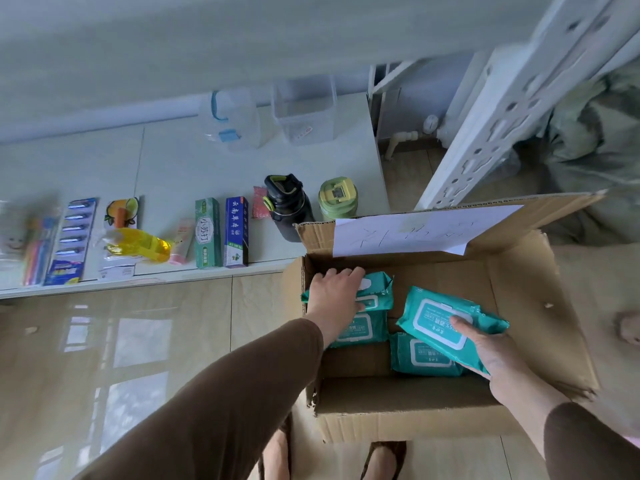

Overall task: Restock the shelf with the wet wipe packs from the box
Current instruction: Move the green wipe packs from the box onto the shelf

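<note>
An open cardboard box stands on the floor with several teal wet wipe packs inside. My right hand grips one teal pack from below, tilted and lifted above another pack on the box floor. My left hand lies on top of a stack of packs at the box's left side, fingers curled over the top pack. More packs lie under that one. The low white shelf runs to the left of the box.
On the shelf lie toothbrushes, a razor card, a yellow bottle, two toothpaste boxes, a black bottle, a green jar and clear containers. A white shelf post stands behind the box.
</note>
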